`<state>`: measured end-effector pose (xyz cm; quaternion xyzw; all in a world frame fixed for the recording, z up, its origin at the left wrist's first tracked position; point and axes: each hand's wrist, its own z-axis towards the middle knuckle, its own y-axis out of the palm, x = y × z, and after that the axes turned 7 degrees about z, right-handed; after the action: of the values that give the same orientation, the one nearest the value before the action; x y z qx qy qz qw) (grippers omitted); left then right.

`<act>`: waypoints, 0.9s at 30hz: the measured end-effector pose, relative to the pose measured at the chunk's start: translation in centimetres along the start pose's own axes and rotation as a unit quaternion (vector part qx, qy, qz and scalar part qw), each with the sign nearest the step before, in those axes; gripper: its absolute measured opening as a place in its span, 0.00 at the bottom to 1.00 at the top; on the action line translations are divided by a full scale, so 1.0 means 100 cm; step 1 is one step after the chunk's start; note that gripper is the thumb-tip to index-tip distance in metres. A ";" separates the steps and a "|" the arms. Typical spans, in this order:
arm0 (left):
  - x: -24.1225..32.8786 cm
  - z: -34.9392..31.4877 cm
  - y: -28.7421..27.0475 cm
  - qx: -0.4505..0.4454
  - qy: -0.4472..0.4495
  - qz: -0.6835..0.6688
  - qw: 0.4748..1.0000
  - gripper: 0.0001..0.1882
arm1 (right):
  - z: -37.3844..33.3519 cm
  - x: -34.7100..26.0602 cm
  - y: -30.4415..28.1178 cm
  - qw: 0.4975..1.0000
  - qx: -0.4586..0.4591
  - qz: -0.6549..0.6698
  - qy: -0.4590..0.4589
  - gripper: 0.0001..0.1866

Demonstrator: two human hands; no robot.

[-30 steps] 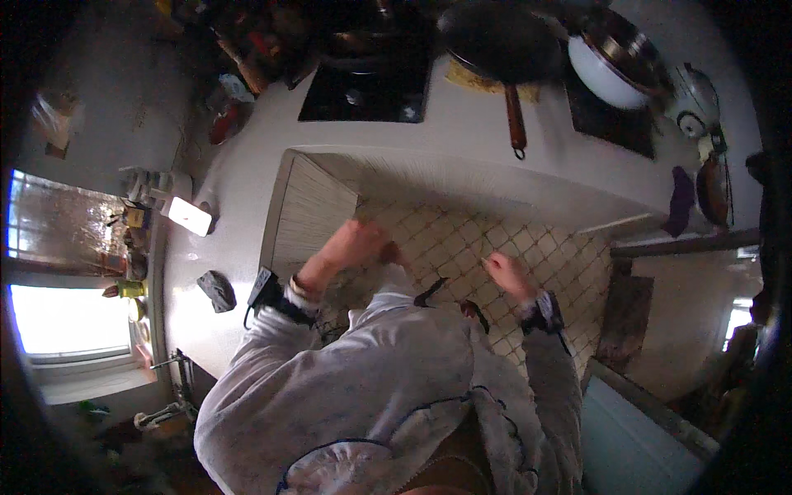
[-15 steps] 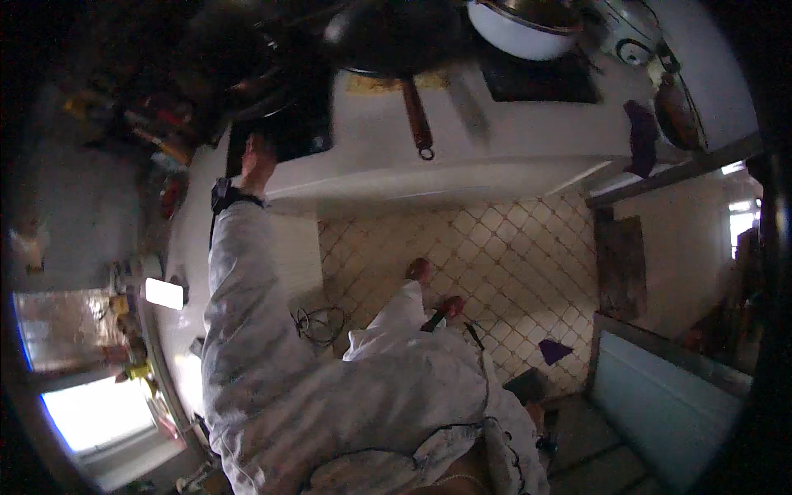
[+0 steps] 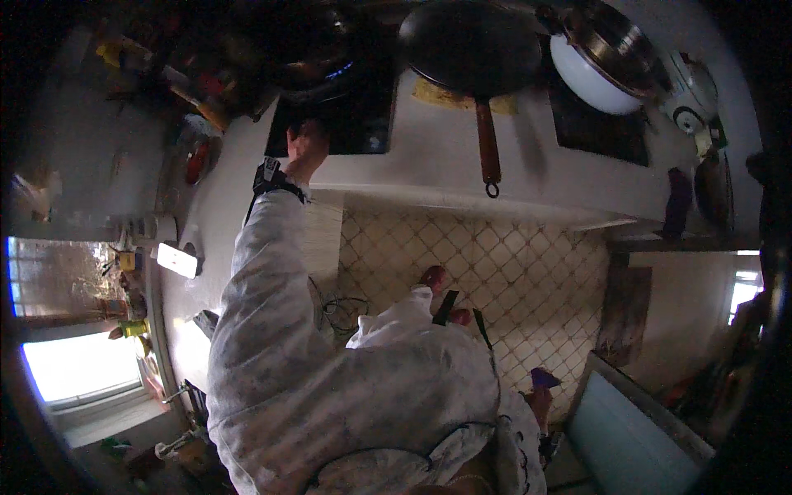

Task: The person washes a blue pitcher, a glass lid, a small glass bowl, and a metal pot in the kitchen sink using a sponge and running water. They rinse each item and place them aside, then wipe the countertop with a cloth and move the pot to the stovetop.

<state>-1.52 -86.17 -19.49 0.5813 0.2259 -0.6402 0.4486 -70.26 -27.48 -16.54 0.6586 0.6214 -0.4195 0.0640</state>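
My left hand (image 3: pixel 307 150), with a black strapped device on its wrist, reaches over the front edge of a black cooktop (image 3: pixel 371 136). Its thumb stands apart from the other fingers, which are dim against the black surface; nothing shows in its grasp. Just beyond it is a dark pan (image 3: pixel 318 78) on that cooktop. Low at my right side, my right hand (image 3: pixel 539 403) is partly hidden by my white sleeve. A purple cloth-like piece (image 3: pixel 544 378) shows right beside its fingers; whether the hand holds it I cannot tell.
A large dark frying pan (image 3: pixel 470 49) with a brown handle rests on a yellow mat (image 3: pixel 441 97). Farther right, a white bowl (image 3: pixel 590 78) stands over a second black cooktop (image 3: pixel 606 136). Another purple piece (image 3: pixel 677 202) hangs at the counter's right end. A cable (image 3: pixel 340 309) lies on the tiled floor.
The view has shifted, so the counter items sit farther right. My left hand stays over the cooktop front. My right hand now appears closer to the purple piece.
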 end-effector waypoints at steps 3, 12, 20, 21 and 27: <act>-0.027 0.016 -0.032 -0.245 -0.126 -0.513 0.813 0.24 | 0.015 -0.020 0.004 1.000 -0.014 -0.006 -0.022 0.13; -0.009 0.021 -0.041 -0.129 -0.290 -0.825 0.467 0.26 | 0.051 -0.084 0.020 0.993 -0.077 -0.036 -0.085 0.13; -0.004 0.025 -0.045 -0.097 -0.348 -0.888 0.284 0.28 | 0.080 -0.142 0.033 0.977 -0.143 -0.081 -0.133 0.13; -0.014 0.025 -0.051 -0.059 -0.360 -0.899 0.243 0.28 | 0.082 -0.147 0.033 0.976 -0.148 -0.083 -0.136 0.13; -0.092 0.027 -0.074 -0.253 -0.166 -0.663 0.685 0.30 | 0.089 -0.159 0.041 0.976 -0.157 -0.077 -0.130 0.14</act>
<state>-9.93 -81.79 -11.91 0.0281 0.6275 -0.7752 0.0674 -68.93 -45.91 -13.92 0.5308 0.7143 -0.4026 0.2142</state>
